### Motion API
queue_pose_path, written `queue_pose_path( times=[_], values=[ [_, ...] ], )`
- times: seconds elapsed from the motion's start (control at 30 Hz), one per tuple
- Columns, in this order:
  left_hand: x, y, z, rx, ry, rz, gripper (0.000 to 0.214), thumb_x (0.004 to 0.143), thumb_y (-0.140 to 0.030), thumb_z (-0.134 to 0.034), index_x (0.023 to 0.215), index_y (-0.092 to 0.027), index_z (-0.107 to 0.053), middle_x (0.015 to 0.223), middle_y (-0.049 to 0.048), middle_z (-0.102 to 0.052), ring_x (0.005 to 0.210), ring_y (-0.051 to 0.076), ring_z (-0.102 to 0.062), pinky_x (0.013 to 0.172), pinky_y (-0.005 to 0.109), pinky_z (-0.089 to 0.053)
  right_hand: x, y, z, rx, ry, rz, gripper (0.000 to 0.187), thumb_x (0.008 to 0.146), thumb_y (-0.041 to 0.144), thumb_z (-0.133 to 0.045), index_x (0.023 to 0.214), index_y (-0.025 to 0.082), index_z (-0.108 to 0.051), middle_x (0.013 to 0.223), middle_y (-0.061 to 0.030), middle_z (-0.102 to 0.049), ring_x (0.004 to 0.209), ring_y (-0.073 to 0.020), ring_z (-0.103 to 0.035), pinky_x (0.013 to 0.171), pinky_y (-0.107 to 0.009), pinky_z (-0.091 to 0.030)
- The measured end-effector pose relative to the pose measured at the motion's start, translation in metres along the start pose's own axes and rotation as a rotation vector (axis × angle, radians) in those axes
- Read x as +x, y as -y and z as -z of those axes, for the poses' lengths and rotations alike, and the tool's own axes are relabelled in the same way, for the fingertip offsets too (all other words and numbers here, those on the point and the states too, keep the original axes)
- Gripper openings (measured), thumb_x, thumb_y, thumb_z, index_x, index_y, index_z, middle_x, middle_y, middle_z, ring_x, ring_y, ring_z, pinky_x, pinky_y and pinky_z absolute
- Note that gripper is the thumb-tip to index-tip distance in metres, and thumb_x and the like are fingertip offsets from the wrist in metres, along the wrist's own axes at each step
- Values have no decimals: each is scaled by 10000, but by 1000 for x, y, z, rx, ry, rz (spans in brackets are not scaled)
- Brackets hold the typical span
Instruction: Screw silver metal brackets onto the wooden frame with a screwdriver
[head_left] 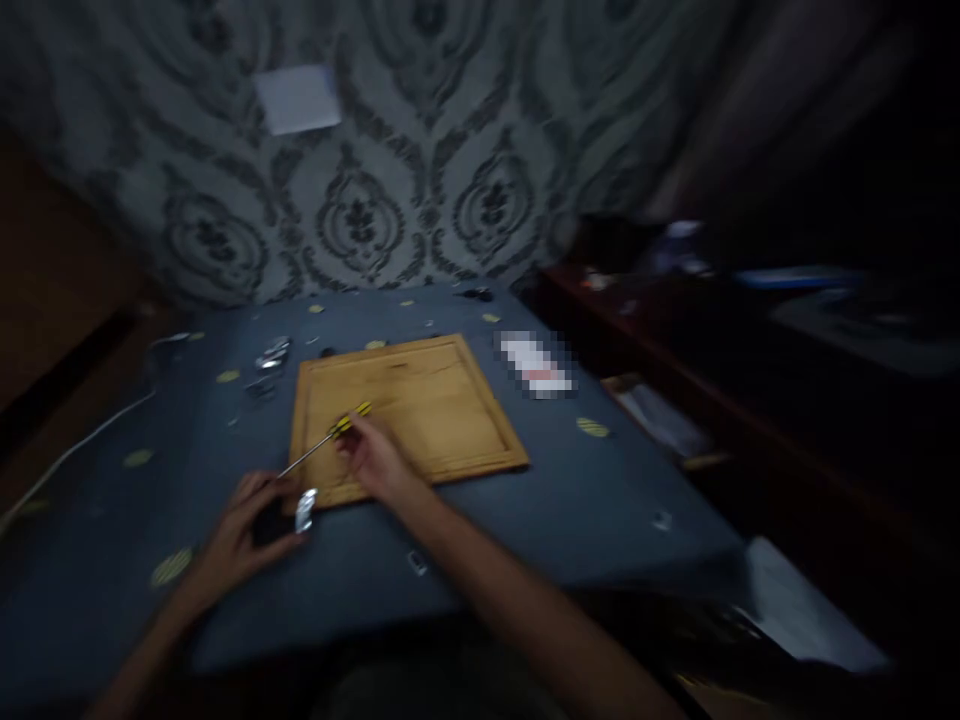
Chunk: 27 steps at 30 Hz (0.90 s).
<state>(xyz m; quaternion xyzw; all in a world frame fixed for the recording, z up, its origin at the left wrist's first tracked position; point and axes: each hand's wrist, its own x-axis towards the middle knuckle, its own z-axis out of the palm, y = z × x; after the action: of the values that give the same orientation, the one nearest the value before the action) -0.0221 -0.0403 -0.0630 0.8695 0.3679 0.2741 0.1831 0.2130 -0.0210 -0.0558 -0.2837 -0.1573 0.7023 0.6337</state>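
My right hand (373, 458) is closed round a screwdriver (330, 437) with a yellow and black handle, its thin shaft pointing down-left. It rests over the near left part of a wooden board (442, 400) lying on the dark blue cloth. My left hand (244, 530) sits just off the board's near left corner, fingers curled on a small dark object with a shiny metal part (304, 510) sticking out beside it. The screwdriver's tip ends close above my left hand.
Small metal parts (271, 356) lie left of the board, and tiny bits (416, 562) dot the cloth. A white cable (82, 440) runs off the left. A blurred white item (534, 364) lies right of the board. A dark shelf (675, 330) with clutter stands at right.
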Motion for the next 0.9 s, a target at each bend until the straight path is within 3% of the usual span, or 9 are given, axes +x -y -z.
queue_pose_path(
  times=[0.17, 0.33, 0.53, 0.67, 0.77, 0.9],
  values=[
    [11, -9, 4, -24, 92, 32, 456, 881, -585, -772, 1142, -218, -698, 1149, 87, -676, 1122, 277, -633, 1010, 429, -521, 7, -3, 14, -76, -20, 29, 232, 997, 372, -693, 1013, 141, -682, 898, -7, -702, 685, -104, -647, 612, -246, -565],
    [8, -10, 0, -80, 114, 3, 449, 892, -535, -795, 1176, -209, -674, 1194, 87, -650, 1112, 259, -606, 987, 391, -508, -8, 6, 11, -261, -83, 265, 398, 715, 491, -920, 845, 203, -677, 740, 52, -690, 572, -70, -618, 512, -180, -484],
    [10, -14, 2, -78, 112, -28, 466, 883, -499, -820, 1177, -181, -648, 1180, 88, -635, 1077, 250, -593, 945, 374, -517, -36, 10, 1, -574, -138, 512, 358, 809, 526, -852, 894, 222, -684, 758, 35, -698, 516, -83, -595, 449, -206, -451],
    [10, -14, 2, -86, 116, -24, 464, 883, -509, -817, 1174, -183, -661, 1171, 90, -636, 1074, 257, -590, 948, 390, -514, -48, 11, -2, -888, -23, 774, 190, 970, 427, -708, 963, 239, -685, 806, 5, -695, 529, -96, -602, 468, -228, -491],
    [10, -14, 1, -100, 110, -27, 461, 893, -521, -803, 1178, -187, -664, 1162, 87, -636, 1056, 251, -584, 943, 391, -511, -53, 13, -4, -983, 88, 828, 51, 1007, 293, -658, 1031, 249, -671, 860, 3, -685, 602, -109, -646, 514, -235, -532],
    [11, -15, 3, -105, 126, -24, 447, 909, -534, -782, 1165, -189, -655, 1147, 81, -634, 1044, 243, -579, 930, 383, -510, -56, 14, -6, -1066, 125, 825, 54, 1004, 246, -650, 1057, 237, -651, 891, 6, -668, 641, -120, -666, 558, -259, -576]
  ],
)
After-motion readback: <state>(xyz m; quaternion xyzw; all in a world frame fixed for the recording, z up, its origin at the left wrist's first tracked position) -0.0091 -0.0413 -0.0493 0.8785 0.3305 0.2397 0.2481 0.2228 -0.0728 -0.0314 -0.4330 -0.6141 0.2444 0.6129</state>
